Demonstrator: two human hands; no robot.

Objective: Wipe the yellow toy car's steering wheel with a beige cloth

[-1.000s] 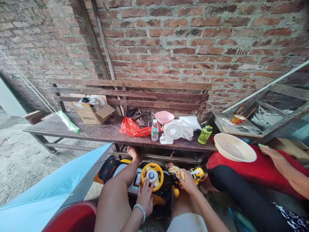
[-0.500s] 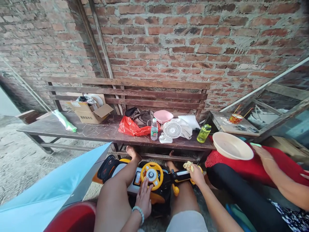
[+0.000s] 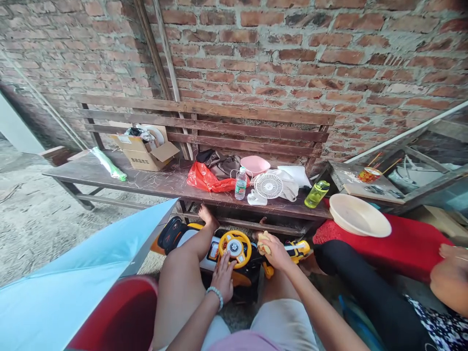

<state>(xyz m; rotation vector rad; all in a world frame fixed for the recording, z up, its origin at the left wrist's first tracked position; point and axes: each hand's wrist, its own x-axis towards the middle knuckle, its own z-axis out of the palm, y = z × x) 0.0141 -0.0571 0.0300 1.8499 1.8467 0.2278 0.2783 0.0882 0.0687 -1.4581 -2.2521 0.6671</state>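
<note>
A black, white and yellow ride-on toy vehicle (image 3: 185, 243) stands on the ground between my legs. Its yellow steering wheel (image 3: 246, 240) faces up. My left hand (image 3: 223, 282), wearing a beaded bracelet, rests on the lower part of the wheel with its fingers stretched out. A crumpled pale-yellow cloth (image 3: 263, 242) is bunched in my right hand (image 3: 277, 253), just right of the wheel. The toy's yellow and white front arm (image 3: 298, 249) sticks out to the right beyond that hand. My right hand hides part of the arm.
On the long wooden bench (image 3: 161, 187) are a cardboard box (image 3: 141, 155), red plastic bag (image 3: 204, 178), water bottle (image 3: 241, 184), small fan (image 3: 268, 186) and green bottle (image 3: 316, 195). A cream basin (image 3: 360, 214) stands right, near another person's hand (image 3: 451, 253). Blue fabric (image 3: 91, 263) and a red tub (image 3: 113, 317) are left.
My right hand has moved left with the cloth, from along the toy's arm to beside the wheel. My left hand stays on the wheel. The other person's hand has left the basin's side.
</note>
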